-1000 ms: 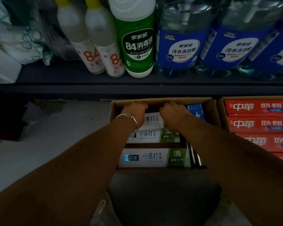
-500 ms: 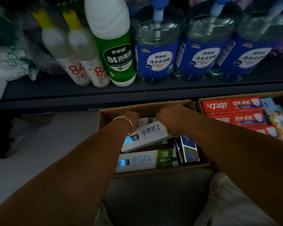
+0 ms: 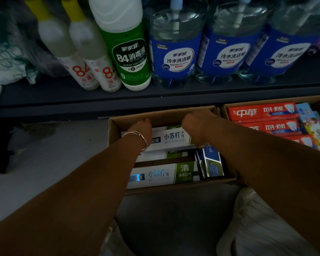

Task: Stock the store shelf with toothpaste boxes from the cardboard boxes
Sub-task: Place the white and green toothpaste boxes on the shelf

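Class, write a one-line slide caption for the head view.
Both hands, left hand and right hand, lift a white toothpaste box from the cardboard box.

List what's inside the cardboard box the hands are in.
The cardboard box holds white-and-green toothpaste boxes: one gripped by the left hand and right hand, another near the front. Dark blue boxes stand at the right. Lower layers are covered.

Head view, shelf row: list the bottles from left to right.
Two yellow-capped bottles → green-label disinfectant bottle → three blue-label detergent jugs, all standing on the dark shelf.
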Tool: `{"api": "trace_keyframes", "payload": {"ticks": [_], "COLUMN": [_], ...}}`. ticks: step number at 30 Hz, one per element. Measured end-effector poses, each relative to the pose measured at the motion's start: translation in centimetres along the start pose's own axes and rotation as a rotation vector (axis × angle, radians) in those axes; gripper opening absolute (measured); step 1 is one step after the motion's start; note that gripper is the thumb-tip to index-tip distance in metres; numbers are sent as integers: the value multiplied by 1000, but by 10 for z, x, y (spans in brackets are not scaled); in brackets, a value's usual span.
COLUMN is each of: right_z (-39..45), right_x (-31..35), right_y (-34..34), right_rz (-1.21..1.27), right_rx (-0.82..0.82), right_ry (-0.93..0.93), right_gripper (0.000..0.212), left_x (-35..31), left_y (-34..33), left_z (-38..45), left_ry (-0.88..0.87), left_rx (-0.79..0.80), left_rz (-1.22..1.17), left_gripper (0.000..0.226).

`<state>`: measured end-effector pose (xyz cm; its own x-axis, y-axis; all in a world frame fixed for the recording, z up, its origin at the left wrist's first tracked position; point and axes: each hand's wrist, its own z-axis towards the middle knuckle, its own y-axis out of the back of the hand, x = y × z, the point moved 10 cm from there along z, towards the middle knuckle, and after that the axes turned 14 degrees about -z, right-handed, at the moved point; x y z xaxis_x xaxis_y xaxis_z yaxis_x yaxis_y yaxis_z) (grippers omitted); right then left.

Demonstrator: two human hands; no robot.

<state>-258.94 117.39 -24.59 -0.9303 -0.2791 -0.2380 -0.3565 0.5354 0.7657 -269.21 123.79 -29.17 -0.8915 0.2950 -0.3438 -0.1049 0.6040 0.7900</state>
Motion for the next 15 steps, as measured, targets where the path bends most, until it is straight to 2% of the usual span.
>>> {"api": "trace_keyframes", "payload": {"ticks": [5,9,15], "right_z": [-9,-19,-23], "right_x": [-7,-8,2], "right_y": [-4,-6,-7], "right_rz": [47,100,143], "right_rx": [14,42,37], "right_ry": [-93,-139,-150], "right_gripper": [30,36,36], "left_x": [2,-3,-8], "left_y": [7,-26,-68], "left_z": [-23,-42,-55], "left_ry": [-41,-124,-178], "left_rx": [-78,156,418], "left_rz": [-5,71,146], "left_gripper": [49,30,40]}}
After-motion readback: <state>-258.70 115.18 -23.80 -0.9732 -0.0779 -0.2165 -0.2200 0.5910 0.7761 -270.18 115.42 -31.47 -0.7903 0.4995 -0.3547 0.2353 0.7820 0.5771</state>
